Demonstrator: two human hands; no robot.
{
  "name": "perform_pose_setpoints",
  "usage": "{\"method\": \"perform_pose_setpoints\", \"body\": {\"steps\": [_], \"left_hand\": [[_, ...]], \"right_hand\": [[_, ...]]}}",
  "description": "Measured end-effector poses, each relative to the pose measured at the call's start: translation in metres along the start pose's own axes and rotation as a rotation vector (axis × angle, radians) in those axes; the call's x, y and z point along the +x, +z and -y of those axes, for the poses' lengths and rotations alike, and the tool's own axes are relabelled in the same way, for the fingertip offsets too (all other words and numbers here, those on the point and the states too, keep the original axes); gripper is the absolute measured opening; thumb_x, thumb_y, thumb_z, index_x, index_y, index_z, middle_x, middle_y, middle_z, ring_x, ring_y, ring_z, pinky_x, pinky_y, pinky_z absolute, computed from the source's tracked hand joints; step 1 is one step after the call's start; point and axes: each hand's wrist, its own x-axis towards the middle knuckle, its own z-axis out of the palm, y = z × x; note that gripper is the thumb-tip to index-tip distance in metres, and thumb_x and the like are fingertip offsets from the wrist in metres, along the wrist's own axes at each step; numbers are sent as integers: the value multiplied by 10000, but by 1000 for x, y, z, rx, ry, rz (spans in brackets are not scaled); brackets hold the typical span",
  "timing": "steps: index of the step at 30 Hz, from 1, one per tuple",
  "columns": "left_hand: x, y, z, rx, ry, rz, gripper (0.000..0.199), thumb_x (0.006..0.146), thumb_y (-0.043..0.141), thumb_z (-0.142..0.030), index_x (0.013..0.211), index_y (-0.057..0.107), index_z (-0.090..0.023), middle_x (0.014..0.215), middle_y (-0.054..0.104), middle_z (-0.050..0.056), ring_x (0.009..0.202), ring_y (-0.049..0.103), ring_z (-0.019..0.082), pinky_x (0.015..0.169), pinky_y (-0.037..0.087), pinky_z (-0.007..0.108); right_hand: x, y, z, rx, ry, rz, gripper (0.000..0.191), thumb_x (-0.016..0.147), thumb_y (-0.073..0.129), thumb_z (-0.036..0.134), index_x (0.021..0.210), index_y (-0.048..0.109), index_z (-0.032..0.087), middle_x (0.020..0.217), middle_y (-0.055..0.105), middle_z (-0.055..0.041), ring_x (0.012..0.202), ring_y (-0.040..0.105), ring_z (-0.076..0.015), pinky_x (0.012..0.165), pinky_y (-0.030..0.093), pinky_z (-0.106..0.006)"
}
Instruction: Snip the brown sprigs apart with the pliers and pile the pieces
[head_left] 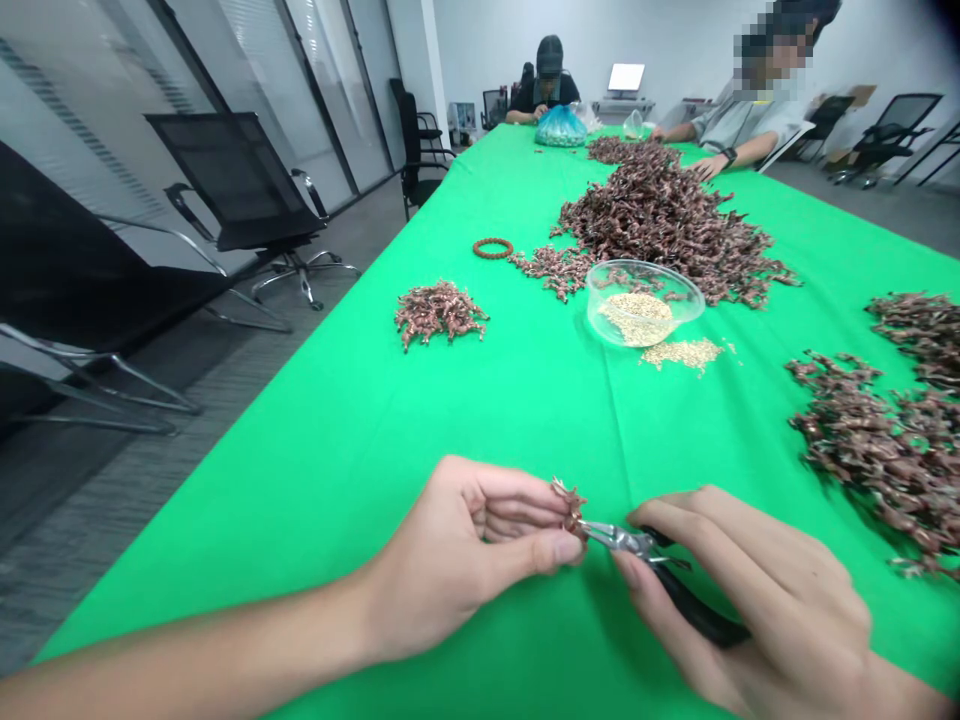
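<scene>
My left hand (465, 550) pinches a small copper-brown piece (574, 508) with thin branching ends between thumb and fingers. Black-handled needle-nose pliers (637, 545) are gripped in my right hand (765, 590). Their narrow metal tips meet the piece at my left fingertips; whether the jaws are closed on it is too small to tell. Ahead of my hands stands a clear plastic bowl (686, 312) holding tiny pale-gold bits (637, 312). More such bits (682, 354) are spilled in front of it.
A green cloth (337, 440) covers the long table. On it lie a small heap of brown pieces (439, 312), a large heap (660, 215), a right-hand heap (877, 440) and a brown ring (493, 248). Two people sit farther along, near a blue bag (561, 127). Black chairs (232, 180) stand left.
</scene>
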Motion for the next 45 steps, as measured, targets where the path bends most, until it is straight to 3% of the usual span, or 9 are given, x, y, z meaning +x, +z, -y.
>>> {"method": "perform_pose_setpoints", "body": {"steps": [10,18,23,33,39,45], "left_hand": [[2,-1,-4,34,30,5,215,749,820,-184,950,754,-145,990,801,65,928,755,203,863,583,273],[2,-3,-11,60,28,42,187,809,776,-222,953,710,-123,1044,786,92,968,736,178,877,553,238],[0,-2,-14,127,22,80,216,825,760,-259,986,707,-124,1068,778,91,980,723,176,875,541,228],[1,0,-7,103,64,6,150,847,735,-269,954,760,-167,1001,777,22,971,706,175,884,549,233],[-2,2,-6,296,122,26,236,935,621,-299,1126,755,-270,1069,775,-19,1069,685,190,919,538,236],[-4,3,-7,288,103,36,331,873,702,-290,1198,717,-229,1187,745,14,1127,680,220,1010,534,296]], "right_hand": [[6,-1,1,67,8,13,172,816,686,125,979,649,84,775,676,-85,637,615,-145,573,511,-262],[5,2,-1,252,213,114,96,852,640,144,944,616,156,726,633,-10,571,568,-104,523,463,-235],[0,4,-1,252,186,116,156,838,661,137,980,601,159,760,638,-19,608,566,-112,547,455,-248],[1,6,0,240,203,115,133,849,651,140,968,596,161,746,630,-10,604,560,-103,555,446,-243],[0,7,0,212,216,108,141,845,668,152,972,607,158,745,628,-6,606,555,-99,564,444,-241],[-1,8,-1,208,206,126,122,856,654,158,968,605,157,735,626,-8,599,545,-105,545,428,-250]]}}
